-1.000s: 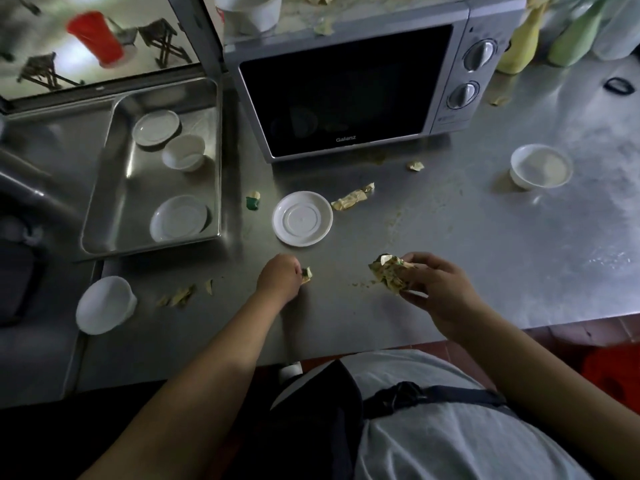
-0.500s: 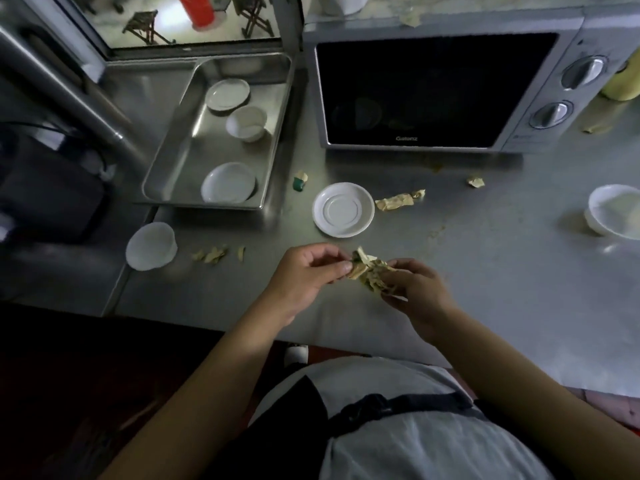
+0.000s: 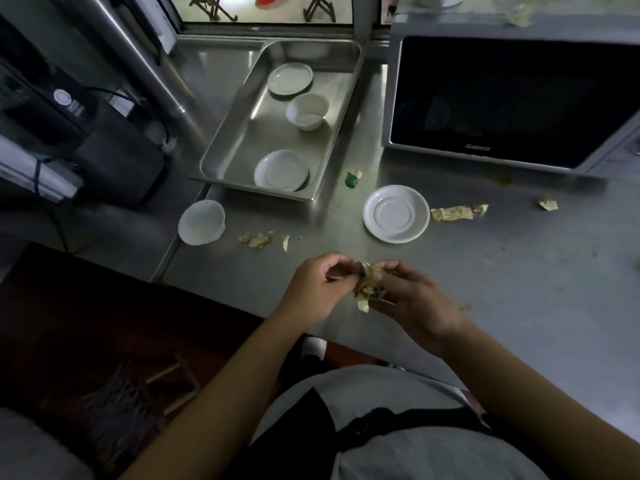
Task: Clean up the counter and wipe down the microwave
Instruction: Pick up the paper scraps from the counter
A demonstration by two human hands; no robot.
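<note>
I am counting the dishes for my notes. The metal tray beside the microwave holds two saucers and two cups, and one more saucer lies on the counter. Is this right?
Not quite. The head view shows the metal tray holding two saucers but only one cup. The second cup stands on the counter, outside the tray. One more saucer does lie on the counter.

Dim, soft daylight from the window [image 3: 266, 8]; dark corners, bowed wide-angle edges.

Window: a window [image 3: 266, 8] at the far edge looks out on bright daylight and folding stools [image 3: 317, 8].
Light: dim indoors, with glare on the steel.
Floor: dark reddish floor [image 3: 86, 323] at lower left.
Left side: a slanted metal pipe [image 3: 138, 64] and a black appliance [image 3: 114, 157].
</note>
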